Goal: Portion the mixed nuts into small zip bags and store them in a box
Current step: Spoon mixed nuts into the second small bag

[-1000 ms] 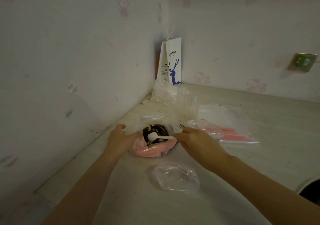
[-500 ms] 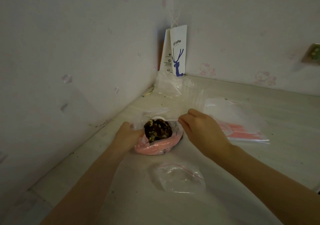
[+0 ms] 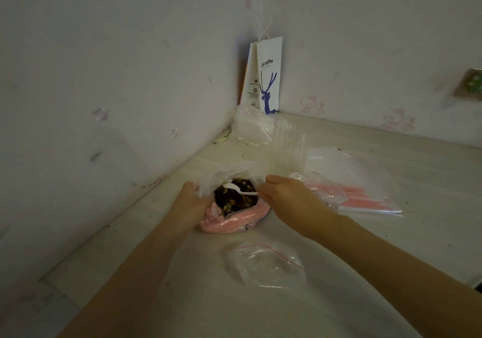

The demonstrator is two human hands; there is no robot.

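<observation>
Scooping is the step in hand: the right hand (image 3: 292, 202) pinches a white plastic spoon (image 3: 236, 188) over the mixed nuts (image 3: 236, 199), while the left hand (image 3: 189, 204) grips the pink bag (image 3: 229, 221)'s rim. Next, I judge, a level carry to the small zip bag (image 3: 268, 264) lying nearer.

A pale table (image 3: 417, 170) carries nut bag (image 3: 234, 223), small zip bag (image 3: 268, 264), paper bag (image 3: 268, 77).

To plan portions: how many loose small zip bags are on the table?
2. One small zip bag lies in front of the nut bag; a second zip bag sits beside the right hand. The flat pack may hide more.
</observation>
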